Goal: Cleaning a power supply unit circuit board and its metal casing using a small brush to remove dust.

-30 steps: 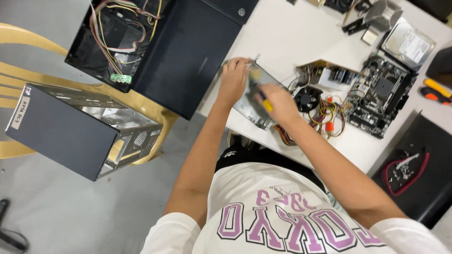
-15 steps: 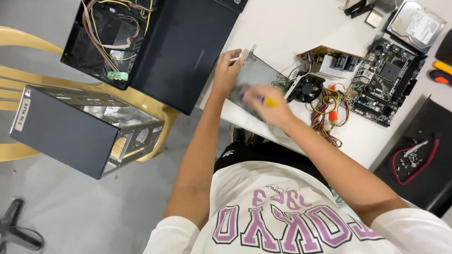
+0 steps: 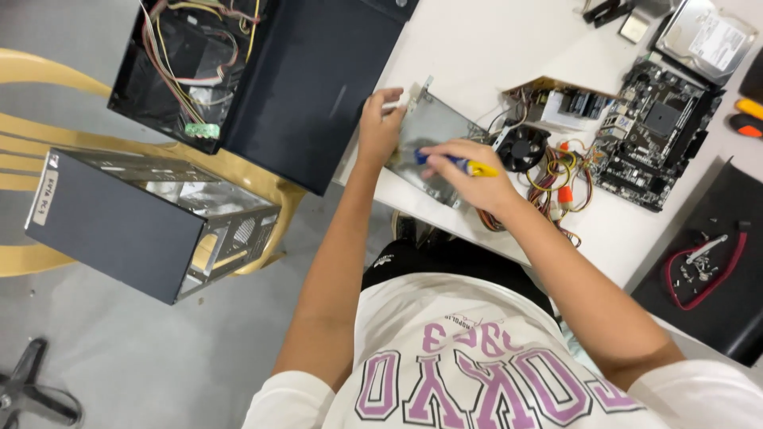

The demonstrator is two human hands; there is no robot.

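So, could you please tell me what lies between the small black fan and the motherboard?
In the head view, a tangle of coloured wires lies between the fan and the motherboard.

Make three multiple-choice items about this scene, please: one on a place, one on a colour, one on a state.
1. Where does the grey metal box lie?
A. on the white table
B. on the yellow chair
C. on the floor

2. What colours has the screwdriver handle?
A. red and black
B. blue and yellow
C. all green

3. How is the left hand placed?
A. hanging free
B. flat on the motherboard
C. gripping the far end of the box

Answers: 1 A, it rests on the white table near its edge. 2 B, both colours show in the right hand. 3 C, the fingers close on the box.
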